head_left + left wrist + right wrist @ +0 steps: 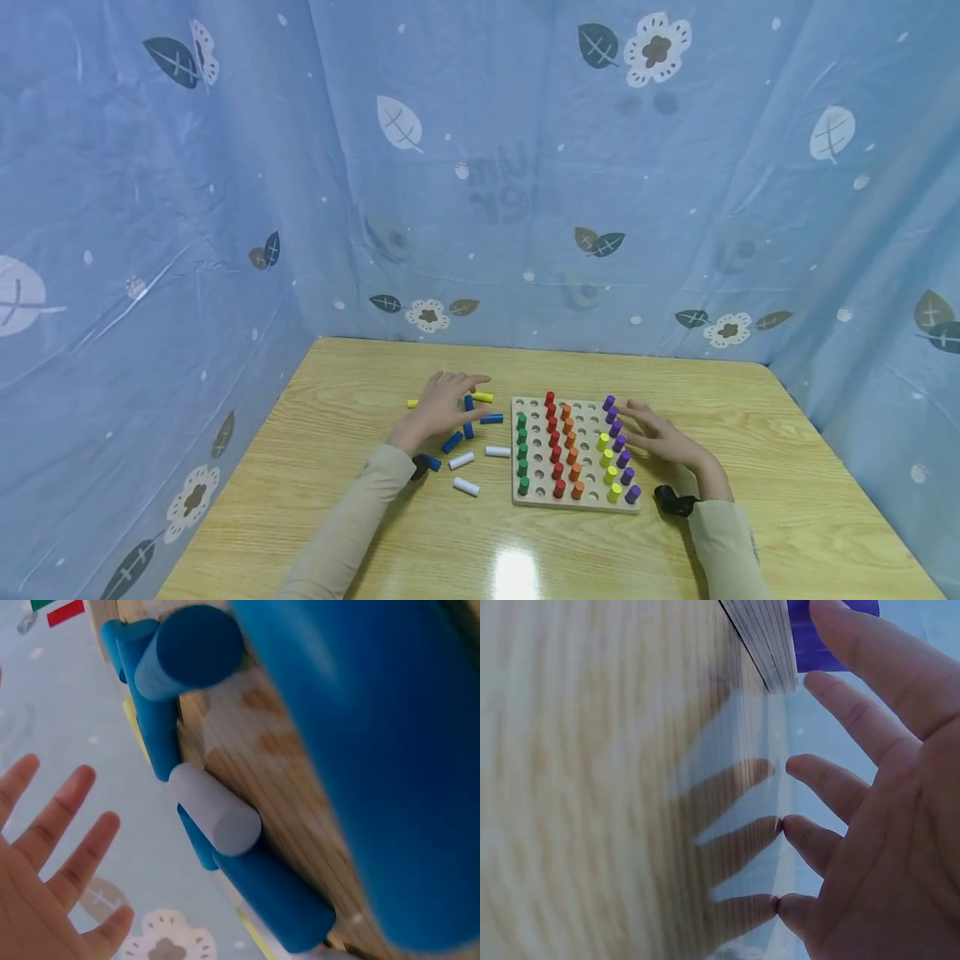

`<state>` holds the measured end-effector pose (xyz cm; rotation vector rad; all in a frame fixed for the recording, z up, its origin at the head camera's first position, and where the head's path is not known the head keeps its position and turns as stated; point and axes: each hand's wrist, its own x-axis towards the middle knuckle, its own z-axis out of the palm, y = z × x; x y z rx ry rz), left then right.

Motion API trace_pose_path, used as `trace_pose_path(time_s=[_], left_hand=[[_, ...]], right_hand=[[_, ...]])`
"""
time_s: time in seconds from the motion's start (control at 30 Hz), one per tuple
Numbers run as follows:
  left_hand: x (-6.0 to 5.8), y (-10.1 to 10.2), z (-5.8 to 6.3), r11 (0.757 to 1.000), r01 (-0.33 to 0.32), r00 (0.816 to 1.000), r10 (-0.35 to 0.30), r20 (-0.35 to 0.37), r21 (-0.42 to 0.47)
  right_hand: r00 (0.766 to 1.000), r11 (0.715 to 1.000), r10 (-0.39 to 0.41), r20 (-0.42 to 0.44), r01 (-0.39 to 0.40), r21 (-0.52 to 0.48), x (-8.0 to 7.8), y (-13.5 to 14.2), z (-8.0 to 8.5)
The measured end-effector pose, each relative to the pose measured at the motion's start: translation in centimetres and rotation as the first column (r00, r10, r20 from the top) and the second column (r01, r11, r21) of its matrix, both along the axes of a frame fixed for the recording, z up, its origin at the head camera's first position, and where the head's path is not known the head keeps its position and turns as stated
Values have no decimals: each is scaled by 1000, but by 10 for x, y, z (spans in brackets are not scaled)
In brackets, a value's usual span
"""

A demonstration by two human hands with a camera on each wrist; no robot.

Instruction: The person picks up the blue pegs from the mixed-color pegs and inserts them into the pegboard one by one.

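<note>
My left hand (441,408) hovers over loose pegs on the table's left side, fingers spread, holding nothing that I can see. Around it lie several blue pegs (491,418), several white pegs (467,486) and yellow pegs (483,397). A blue peg (360,750) looms large in the left wrist view. A wooden pegboard (547,504) lies between the hands. It bears standing rows of green pegs (522,451), red pegs (554,438), orange pegs (572,456), yellow pegs (607,457) and purple pegs (619,443). Beside its right edge, my right hand (663,439) stretches its fingers close to the purple pegs; contact is unclear.
The wooden table (810,500) carries everything. A blue curtain (510,208) with leaves and flowers hangs behind the table and at its sides. Dark wrist devices (673,502) sit at both cuffs. Some holes between the peg rows are bare.
</note>
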<state>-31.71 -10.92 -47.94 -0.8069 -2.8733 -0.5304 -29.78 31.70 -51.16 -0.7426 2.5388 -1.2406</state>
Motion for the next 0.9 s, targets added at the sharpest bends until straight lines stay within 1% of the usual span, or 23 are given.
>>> trace_pose_path(time_s=[0.1,0.27,0.33,0.43,0.53,0.67,0.9], left_hand=[[1,3,0,1000,9,1000,-8,17,-12],[3,7,-1,999,26,998,-24,50,-37],[3,9,-1,998,28,998,-26,51,-53],[1,12,-1,997,36,998,-33,47,-68],[-1,15,-1,995,50,998,-47,41,-85],[-3,18,-1,993,66,997,-62,48,-98],[-5,25,-2,992,68,995,-59,85,-104]], right_hand=[[1000,1000,-3,12,3,-1,1,0,1],[1000,1000,-3,16,3,26,3,1,1],[1000,1000,7,22,-7,19,3,2,0],[1000,1000,16,24,-16,2,3,3,-1],[1000,1000,18,11,-18,5,4,3,-1],[1000,1000,19,1,-19,1,6,2,-2],[1000,1000,27,-15,-28,-8,5,2,-5]])
